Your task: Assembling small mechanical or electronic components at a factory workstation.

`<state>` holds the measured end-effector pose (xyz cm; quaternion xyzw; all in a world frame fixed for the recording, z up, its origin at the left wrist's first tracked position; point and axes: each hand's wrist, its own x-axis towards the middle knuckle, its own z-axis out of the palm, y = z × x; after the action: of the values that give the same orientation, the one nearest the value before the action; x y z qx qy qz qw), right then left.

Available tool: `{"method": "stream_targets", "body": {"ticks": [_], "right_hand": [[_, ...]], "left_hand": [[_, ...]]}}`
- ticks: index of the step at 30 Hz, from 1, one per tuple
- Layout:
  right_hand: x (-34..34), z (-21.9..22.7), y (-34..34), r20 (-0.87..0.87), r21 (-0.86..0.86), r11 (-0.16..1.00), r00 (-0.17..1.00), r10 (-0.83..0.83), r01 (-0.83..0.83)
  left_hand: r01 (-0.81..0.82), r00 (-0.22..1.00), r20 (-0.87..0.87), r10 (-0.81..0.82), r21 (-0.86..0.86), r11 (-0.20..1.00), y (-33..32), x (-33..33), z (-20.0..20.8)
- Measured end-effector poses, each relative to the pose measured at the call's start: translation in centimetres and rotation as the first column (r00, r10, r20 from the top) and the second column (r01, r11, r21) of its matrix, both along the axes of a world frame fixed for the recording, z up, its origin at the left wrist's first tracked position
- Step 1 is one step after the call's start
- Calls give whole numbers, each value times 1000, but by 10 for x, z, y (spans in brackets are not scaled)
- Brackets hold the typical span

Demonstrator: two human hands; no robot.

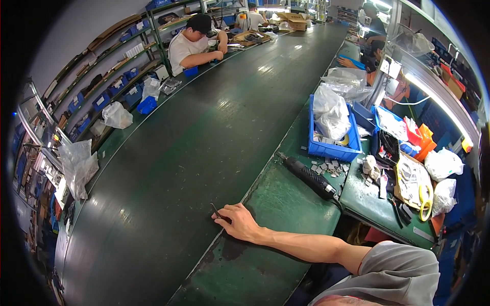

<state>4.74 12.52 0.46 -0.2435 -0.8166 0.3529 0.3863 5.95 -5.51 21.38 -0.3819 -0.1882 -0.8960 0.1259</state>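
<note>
My right hand point(239, 223) reaches across from the lower right, its wrist above the green worktop point(286, 214) and its fingers over the edge of the dark conveyor belt point(168, 188). Thumb and fingers pinch a small, thin, dark piece with a bent tip point(215, 210); its exact kind is too small to make out. Up and to the right of this hand, a black electric screwdriver point(309, 176) lies on the worktop, its bit pointing toward the belt. Small grey metal squares point(331, 168) are scattered beside it. My left hand is out of view.
A blue bin point(334, 151) with plastic bags stands beyond the screwdriver. On the right lie yellow-handled scissors point(425, 201), pliers point(400, 211) and bagged items point(443, 164). Across the belt, a co-worker point(196, 46) in a dark cap bends over small work. Shelves point(102, 76) line the left.
</note>
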Motion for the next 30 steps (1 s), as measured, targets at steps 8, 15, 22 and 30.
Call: {"method": "stream_targets", "body": {"ticks": [8, 15, 22, 30], "right_hand": [[-2, 1, -2, 13, -57, 998, 1000, 25, -24], [0, 1, 0, 32, -53, 997, 997, 64, -62], [0, 0, -3, 7, -37, 998, 999, 53, -53], [0, 1, -2, 15, -50, 997, 999, 52, -51]], "left_hand": [[-66, 998, -8, 65, -80, 995, -1, 5, 8], [-63, 998, -11, 63, -77, 995, 2, 6, 6], [59, 950, -273, -151, -320, 946, -9, -14, 9], [109, 680, -490, -546, -669, 735, -20, -46, 20]]}}
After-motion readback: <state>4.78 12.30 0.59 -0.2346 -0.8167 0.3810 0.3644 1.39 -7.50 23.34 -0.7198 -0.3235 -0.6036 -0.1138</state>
